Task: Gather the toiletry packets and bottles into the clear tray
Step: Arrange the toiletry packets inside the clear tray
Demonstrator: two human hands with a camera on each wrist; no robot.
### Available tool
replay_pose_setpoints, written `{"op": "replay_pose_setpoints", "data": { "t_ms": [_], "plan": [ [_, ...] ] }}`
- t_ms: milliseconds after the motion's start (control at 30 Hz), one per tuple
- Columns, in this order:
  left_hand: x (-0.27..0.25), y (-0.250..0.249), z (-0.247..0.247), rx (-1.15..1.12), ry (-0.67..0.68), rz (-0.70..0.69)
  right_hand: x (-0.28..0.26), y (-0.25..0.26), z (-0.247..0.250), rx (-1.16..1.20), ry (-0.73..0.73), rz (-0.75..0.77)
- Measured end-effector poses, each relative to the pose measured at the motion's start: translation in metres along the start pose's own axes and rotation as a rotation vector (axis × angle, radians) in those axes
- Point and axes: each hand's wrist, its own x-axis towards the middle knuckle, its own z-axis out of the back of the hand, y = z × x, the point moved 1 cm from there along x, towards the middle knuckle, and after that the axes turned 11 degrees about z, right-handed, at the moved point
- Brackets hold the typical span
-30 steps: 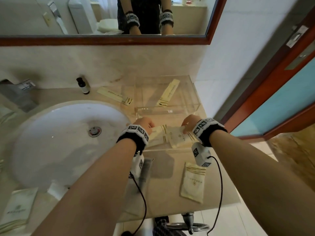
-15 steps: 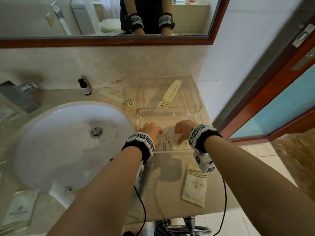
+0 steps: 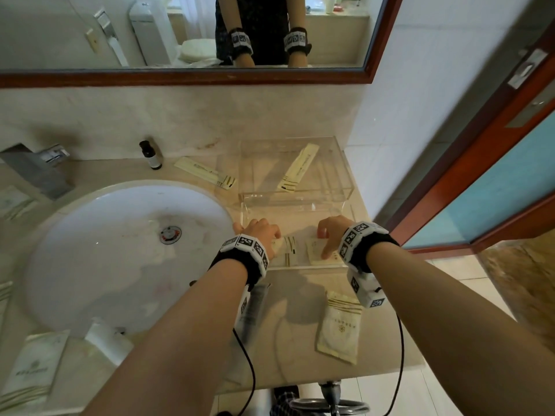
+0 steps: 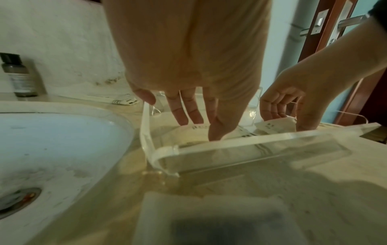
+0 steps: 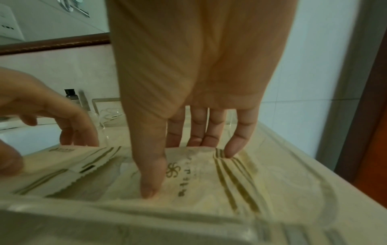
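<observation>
A: Entry, vanity counter. Where are the hands?

B: Both are inside the near section of the clear tray (image 3: 303, 267), at about 1 o'clock from the sink basin (image 3: 120, 250). The left hand (image 3: 258, 232) has its fingers extended downward, fingertips touching a cream packet with gold stripes (image 3: 286, 249) lying flat on the tray floor. No curl around it, so I record this hand as relaxed and holding nothing.

A: And the right?

B: The right hand (image 3: 330, 232) also has straight fingers, thumb and little finger pressing a second cream packet (image 3: 318, 250) against the tray floor; not pinching. The two packets sit just beside each other, the left one overlapping slightly in the right wrist view.

A: Other task items?

B: A long narrow packet (image 3: 298, 168) lies diagonally in the tray's far section. Another long packet (image 3: 205, 175) lies on the counter at 9 o'clock from that section, near a small dark bottle (image 3: 150, 154) standing upright by the wall. A square cream sachet (image 3: 341, 330) lies on the counter at 6 o'clock from the tray. One more packet (image 3: 27, 370) lies at the near left corner of the counter.
</observation>
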Motion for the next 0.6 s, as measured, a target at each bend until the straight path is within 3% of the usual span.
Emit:
{"op": "replay_pose_setpoints", "data": {
  "t_ms": [467,600],
  "plan": [
    [-0.021,-0.001,-0.008,-0.094,-0.168,0.034,-0.023,0.006,0.010,0.016,-0.042,0.110],
    [-0.036,0.001,-0.008,-0.108,-0.216,0.020,-0.044,0.015,0.007,-0.047,-0.208,0.151]
  ]
}}
